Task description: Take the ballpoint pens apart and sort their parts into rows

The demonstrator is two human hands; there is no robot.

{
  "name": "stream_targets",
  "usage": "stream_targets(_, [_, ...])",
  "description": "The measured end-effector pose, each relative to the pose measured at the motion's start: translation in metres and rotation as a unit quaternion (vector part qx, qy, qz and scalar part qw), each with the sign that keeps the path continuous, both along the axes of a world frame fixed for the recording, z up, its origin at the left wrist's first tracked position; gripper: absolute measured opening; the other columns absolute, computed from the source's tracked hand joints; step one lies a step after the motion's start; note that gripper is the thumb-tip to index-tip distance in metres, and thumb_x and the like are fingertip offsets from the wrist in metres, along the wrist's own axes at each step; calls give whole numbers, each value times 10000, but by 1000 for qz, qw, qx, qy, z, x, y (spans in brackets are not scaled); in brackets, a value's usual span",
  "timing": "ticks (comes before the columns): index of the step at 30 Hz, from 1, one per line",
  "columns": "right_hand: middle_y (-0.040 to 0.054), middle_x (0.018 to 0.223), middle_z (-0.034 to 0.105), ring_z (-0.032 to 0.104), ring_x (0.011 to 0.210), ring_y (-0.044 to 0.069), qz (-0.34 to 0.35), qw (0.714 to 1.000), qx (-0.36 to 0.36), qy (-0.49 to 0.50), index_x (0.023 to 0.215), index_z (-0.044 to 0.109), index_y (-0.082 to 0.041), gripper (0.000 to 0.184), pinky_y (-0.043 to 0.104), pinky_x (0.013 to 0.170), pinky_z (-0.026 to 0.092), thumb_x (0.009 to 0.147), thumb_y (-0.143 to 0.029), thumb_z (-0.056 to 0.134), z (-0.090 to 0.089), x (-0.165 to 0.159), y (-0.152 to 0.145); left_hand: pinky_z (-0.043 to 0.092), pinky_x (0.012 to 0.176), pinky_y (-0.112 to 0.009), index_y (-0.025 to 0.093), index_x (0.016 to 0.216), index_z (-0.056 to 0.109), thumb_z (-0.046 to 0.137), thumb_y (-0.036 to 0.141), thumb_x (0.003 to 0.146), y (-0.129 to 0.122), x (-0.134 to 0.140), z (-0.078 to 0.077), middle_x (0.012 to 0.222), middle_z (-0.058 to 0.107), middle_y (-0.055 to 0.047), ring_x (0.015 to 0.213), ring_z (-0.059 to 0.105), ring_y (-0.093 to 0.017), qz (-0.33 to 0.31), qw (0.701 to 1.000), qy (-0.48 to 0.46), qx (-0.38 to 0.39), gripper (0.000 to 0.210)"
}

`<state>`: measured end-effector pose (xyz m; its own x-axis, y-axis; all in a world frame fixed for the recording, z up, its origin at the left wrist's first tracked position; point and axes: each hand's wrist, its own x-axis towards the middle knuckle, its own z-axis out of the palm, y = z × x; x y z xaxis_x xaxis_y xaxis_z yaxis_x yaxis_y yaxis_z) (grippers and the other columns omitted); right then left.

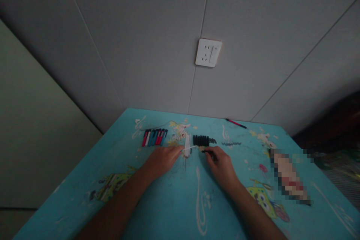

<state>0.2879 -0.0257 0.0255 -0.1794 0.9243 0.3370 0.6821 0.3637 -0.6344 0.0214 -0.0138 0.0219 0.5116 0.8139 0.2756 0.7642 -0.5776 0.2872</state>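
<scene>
My left hand (165, 157) pinches a thin white pen refill (190, 148), its free end pointing right. In the fingers of my right hand (221, 164) is a small black pen part (205, 151), close to the tip of the refill but apart from it. Just beyond the left fingertips lies a bundle of white refills (187, 140). Past my right hand sits a row of short black pen barrels (200, 140). Farther left are several red, white and blue pen barrels with dark clips (154, 138), side by side.
Small dark pieces (212, 141) lie beside the black barrels, and a line of tiny grey parts (231, 144) is farther right. A red and black pen (236, 123) rests near the wall. A blurred-out flat object (289, 176) lies on the blue patterned table (174, 210).
</scene>
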Motion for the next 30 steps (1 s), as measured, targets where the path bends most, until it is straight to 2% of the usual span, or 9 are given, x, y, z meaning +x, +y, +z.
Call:
stream_targets(6, [71, 1004, 680, 643, 891, 203, 14, 1000, 1, -25, 1149, 657, -210, 272, 334, 827, 501, 931, -225, 496, -4, -1, 1, 506, 722, -284, 225, 1275, 526, 354, 317, 1027, 2, 0, -3, 1013, 727, -58, 826, 704, -195, 42, 999, 19, -9, 315])
stream_targets(10, [67, 1032, 691, 650, 919, 202, 20, 1000, 6, -10, 1111, 660, -209, 232, 334, 848, 512, 932, -232, 515, -6, -3, -1, 501, 734, -295, 205, 1264, 515, 319, 319, 1032, 2, 1, 0, 1030, 720, -72, 860, 698, -210, 74, 997, 16, -13, 325])
stream_targets(12, [71, 1044, 690, 647, 941, 206, 31, 999, 23, -4, 1102, 665, -214, 224, 343, 870, 511, 944, -233, 507, -8, -6, 0, 495, 735, -295, 205, 1254, 514, 305, 316, 1033, 1, 1, 3, 1019, 716, -69, 868, 694, -212, 86, 996, 8, -17, 324])
stream_targets(15, [88, 1115, 670, 624, 1019, 213, 42, 997, 60, -14, 1203, 639, -218, 289, 358, 930, 495, 968, -213, 470, -12, -13, 5, 481, 715, -285, 210, 1241, 517, 294, 321, 1034, 1, 2, 6, 978, 714, -62, 846, 690, -208, 105, 994, 2, -23, 325])
stream_targets(20, [116, 1117, 657, 601, 1015, 231, 49, 984, 105, -139, 1364, 542, -182, 394, 378, 923, 486, 981, -176, 452, -21, -23, 22, 465, 706, -275, 217, 1232, 516, 292, 314, 1033, 0, 5, 8, 943, 707, -51, 836, 685, -205, 110, 993, 2, -37, 315])
stream_targets(25, [108, 1001, 665, 589, 907, 237, 35, 951, 151, -269, 1325, 580, -174, 372, 377, 846, 469, 960, -159, 507, -24, -31, 37, 460, 708, -275, 223, 1236, 514, 291, 301, 1031, -1, 5, 9, 975, 709, -52, 842, 685, -203, 112, 993, -4, -39, 312])
stream_targets(30, [94, 976, 649, 566, 892, 224, 35, 939, 160, -302, 1290, 601, -177, 350, 357, 843, 442, 945, -157, 547, -22, -37, 43, 459, 687, -286, 230, 1234, 516, 288, 316, 1031, -1, 6, 10, 947, 710, -44, 829, 690, -215, 118, 992, 8, -38, 318])
